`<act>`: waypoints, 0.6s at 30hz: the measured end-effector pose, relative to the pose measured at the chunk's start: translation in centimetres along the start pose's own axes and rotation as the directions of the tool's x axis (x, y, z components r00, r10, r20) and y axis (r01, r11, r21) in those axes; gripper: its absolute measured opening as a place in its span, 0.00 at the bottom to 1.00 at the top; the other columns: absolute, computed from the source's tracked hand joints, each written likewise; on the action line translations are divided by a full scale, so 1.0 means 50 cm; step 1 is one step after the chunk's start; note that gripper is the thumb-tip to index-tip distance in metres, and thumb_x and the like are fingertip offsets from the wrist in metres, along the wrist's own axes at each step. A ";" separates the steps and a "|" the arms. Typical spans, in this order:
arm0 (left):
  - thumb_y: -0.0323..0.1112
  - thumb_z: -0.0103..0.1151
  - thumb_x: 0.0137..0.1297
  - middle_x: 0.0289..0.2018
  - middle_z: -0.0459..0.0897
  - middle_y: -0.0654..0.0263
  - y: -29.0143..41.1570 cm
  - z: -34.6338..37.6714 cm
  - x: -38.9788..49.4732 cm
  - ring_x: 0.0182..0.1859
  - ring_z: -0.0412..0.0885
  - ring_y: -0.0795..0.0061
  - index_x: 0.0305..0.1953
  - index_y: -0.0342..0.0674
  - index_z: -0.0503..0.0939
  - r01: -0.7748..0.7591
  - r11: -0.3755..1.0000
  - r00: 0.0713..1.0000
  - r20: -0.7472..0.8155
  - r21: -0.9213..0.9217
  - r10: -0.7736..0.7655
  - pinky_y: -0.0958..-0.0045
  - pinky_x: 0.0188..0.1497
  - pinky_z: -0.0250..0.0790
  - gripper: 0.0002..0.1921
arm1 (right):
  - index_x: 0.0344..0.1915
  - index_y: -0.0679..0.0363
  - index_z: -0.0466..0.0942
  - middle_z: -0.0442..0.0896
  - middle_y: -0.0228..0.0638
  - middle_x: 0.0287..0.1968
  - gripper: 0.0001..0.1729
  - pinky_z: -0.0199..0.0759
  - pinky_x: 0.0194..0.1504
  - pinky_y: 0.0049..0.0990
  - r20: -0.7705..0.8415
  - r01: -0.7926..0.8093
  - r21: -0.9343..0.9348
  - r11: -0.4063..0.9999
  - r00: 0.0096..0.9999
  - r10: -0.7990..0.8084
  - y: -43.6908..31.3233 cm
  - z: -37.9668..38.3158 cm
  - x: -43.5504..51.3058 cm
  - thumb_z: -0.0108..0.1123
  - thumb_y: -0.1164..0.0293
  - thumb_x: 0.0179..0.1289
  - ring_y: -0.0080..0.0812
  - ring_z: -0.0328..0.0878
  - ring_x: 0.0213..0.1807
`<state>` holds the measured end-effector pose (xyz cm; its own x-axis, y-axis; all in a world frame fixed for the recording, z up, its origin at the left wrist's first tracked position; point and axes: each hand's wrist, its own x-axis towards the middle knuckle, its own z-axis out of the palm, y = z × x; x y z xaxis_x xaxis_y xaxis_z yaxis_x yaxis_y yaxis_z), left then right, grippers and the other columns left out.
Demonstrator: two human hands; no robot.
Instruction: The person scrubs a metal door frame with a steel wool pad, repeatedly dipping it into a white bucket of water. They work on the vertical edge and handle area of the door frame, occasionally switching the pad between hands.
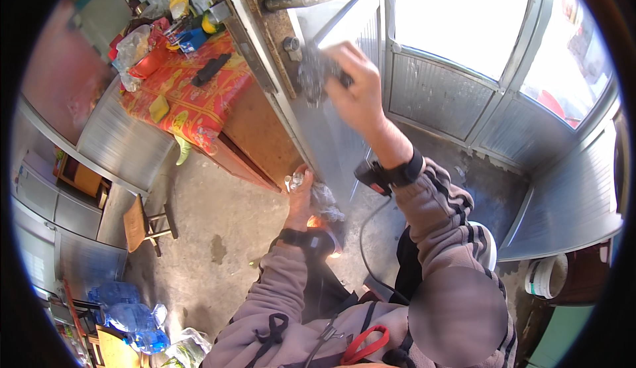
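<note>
An aluminium-framed door (343, 139) stands ajar in front of me, with a worn handle (284, 0) and a lock cylinder (292, 45) on its stile. My right hand (354, 82) is raised beside the lock, fingers closed around a shiny grey crumpled wad (312, 82). Blur hides whether this wad is plastic or metal scrubber, and whether it touches the door. Lower down, my left hand (299, 194) is at the door's edge, gripping crumpled clear plastic (325, 201). Both wrists wear dark bands.
To the left, a table with a red patterned cover (213, 94) holds bags, a yellow sponge (159, 108) and a dark cloth (211, 70). A small wooden stool (144, 226), blue water bottles (131, 316) and a white bucket (546, 276) stand around. A cable (365, 249) hangs by my right arm.
</note>
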<state>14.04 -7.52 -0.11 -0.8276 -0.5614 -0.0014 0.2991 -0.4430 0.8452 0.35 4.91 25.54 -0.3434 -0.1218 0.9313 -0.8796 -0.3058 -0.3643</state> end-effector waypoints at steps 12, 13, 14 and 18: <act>0.39 0.55 0.74 0.53 0.79 0.65 -0.006 -0.007 0.004 0.54 0.78 0.70 0.62 0.39 0.69 0.029 0.999 0.995 0.097 0.021 -0.031 0.65 0.57 0.73 0.20 | 0.45 0.70 0.80 0.80 0.34 0.39 0.22 0.68 0.45 0.18 -0.067 -0.041 0.093 0.995 0.997 0.047 -0.003 0.013 0.064 0.48 0.91 0.51 0.20 0.76 0.42; 0.39 0.55 0.74 0.53 0.79 0.65 -0.004 -0.007 0.003 0.54 0.78 0.70 0.62 0.39 0.69 0.032 0.999 0.996 0.082 0.004 -0.033 0.65 0.57 0.73 0.20 | 0.46 0.68 0.81 0.80 0.35 0.39 0.22 0.68 0.43 0.19 -0.032 -0.043 0.080 0.996 0.998 0.045 -0.006 0.007 0.053 0.50 0.90 0.51 0.22 0.76 0.41; 0.39 0.55 0.74 0.53 0.80 0.65 -0.003 -0.005 0.005 0.54 0.78 0.70 0.62 0.39 0.69 0.068 0.998 0.997 0.034 -0.004 -0.068 0.65 0.57 0.73 0.20 | 0.46 0.66 0.82 0.80 0.35 0.39 0.22 0.69 0.42 0.19 0.010 -0.082 0.051 0.995 0.997 0.081 -0.010 0.003 0.041 0.51 0.90 0.51 0.24 0.77 0.41; 0.39 0.54 0.74 0.50 0.81 0.65 -0.001 -0.004 0.008 0.51 0.79 0.70 0.61 0.40 0.70 0.030 0.999 1.000 0.009 -0.011 -0.030 0.64 0.56 0.74 0.19 | 0.46 0.64 0.83 0.80 0.36 0.39 0.22 0.69 0.41 0.21 0.027 -0.127 0.102 0.987 0.992 0.125 -0.013 -0.001 0.041 0.54 0.88 0.50 0.26 0.77 0.40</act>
<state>13.77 -7.86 -0.27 -0.8401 -0.5419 -0.0218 0.2796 -0.4672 0.8388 0.18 4.92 27.69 -0.4416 -0.1841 0.8781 -0.7910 -0.3821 -0.4778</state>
